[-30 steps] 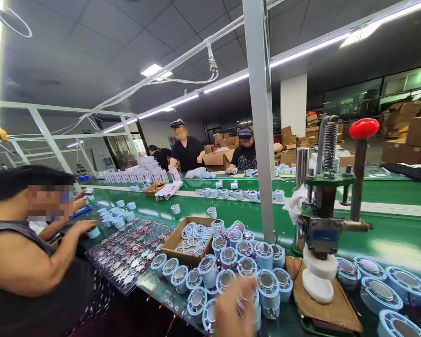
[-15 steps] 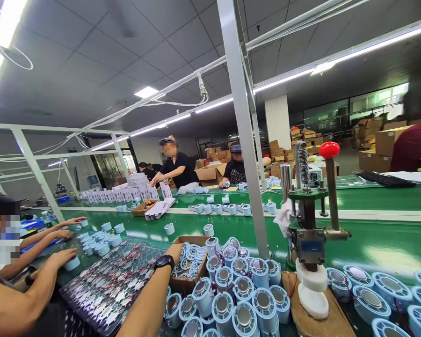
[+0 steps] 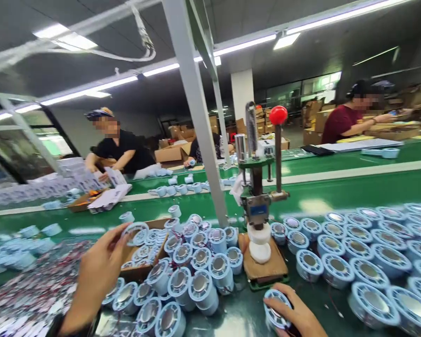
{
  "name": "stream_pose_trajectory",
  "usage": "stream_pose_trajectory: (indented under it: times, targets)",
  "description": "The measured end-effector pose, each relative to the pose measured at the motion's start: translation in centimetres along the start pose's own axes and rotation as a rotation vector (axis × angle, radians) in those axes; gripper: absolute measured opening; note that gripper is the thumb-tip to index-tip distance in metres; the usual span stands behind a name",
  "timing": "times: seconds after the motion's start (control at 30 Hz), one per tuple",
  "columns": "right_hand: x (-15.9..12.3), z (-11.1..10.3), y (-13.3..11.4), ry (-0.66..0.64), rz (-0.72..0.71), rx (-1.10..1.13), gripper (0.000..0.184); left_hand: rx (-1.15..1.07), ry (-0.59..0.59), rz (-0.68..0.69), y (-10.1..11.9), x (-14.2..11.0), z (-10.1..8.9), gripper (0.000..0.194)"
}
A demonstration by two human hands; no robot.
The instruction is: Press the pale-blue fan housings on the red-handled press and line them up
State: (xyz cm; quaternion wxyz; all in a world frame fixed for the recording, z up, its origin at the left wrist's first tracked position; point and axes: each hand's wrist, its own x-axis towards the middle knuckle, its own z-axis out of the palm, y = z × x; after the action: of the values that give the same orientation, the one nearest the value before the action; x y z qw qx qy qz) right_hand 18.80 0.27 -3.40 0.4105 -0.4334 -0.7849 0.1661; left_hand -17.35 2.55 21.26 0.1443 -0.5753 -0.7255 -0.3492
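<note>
My left hand pinches a light-blue plastic ring between thumb and fingers. The ring is raised over the cardboard box, where more such rings lie in a heap. My right hand grips a light-blue round housing with a metal disc in its top, low in front of the hand press. This press has a lever topped by a red knob, and two white round pads sit under it on a cardboard-covered base.
Housings crowd together left of the press; rows of similar ones fill the right. Circuit boards with red wires spread at the left. A grey post rises behind the press. Co-workers work across the green conveyor.
My left hand has come out of the box with a ring. My right hand has entered the view holding a housing. The camera has turned right, and the neighbour's arms at left are gone from view.
</note>
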Motion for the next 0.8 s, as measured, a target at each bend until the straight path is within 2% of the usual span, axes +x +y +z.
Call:
stream_pose_trajectory:
  times: [0.07,0.1,0.2,0.23,0.3,0.37,0.43,0.5,0.6,0.63,0.73,0.8]
  targets:
    - [0.5,-0.5,-0.1,0.003,-0.020,-0.014,0.054,-0.298,-0.103,0.201,3.3,-5.7,2.4,0.033]
    - [0.5,-0.8,-0.2,0.032,-0.023,-0.015,0.055,-0.373,-0.181,0.284,5.1,-8.9,4.1,0.034]
    - [-0.2,-1.5,-0.2,0.134,-0.016,-0.016,0.052,-0.465,-0.390,0.431,9.3,-16.7,10.9,0.036]
    - [-0.7,-1.8,-0.1,0.154,-0.007,-0.016,0.051,-0.432,-0.414,0.450,9.8,-18.3,13.2,0.037]
    - [-1.8,-2.4,0.4,0.164,0.019,-0.021,0.052,-0.336,-0.404,0.478,9.5,-20.0,16.9,0.041]
    - [-2.8,-2.8,0.9,0.153,0.043,-0.015,0.054,-0.231,-0.368,0.510,7.8,-20.5,19.0,0.040]
    - [-3.5,-2.9,1.1,0.142,0.060,0.000,0.056,-0.150,-0.338,0.554,5.8,-20.9,19.8,0.042]
    - [-4.0,-2.8,1.1,0.152,0.071,0.006,0.056,-0.106,-0.315,0.617,4.4,-21.4,20.0,0.053]
    - [-4.3,-2.1,1.1,0.153,0.079,-0.015,0.056,-0.157,-0.333,0.637,3.9,-22.4,19.8,0.063]
    - [-4.2,-1.7,1.0,0.141,0.087,-0.021,0.057,-0.210,-0.344,0.579,4.2,-22.7,19.7,0.065]
    - [-3.7,-0.3,0.6,0.106,0.151,0.003,0.061,-0.490,-0.427,0.262,5.8,-22.9,18.5,0.082]
    - [-3.1,1.0,0.2,0.058,0.155,0.059,0.066,-0.641,-0.504,0.149,7.2,-22.6,17.4,0.092]
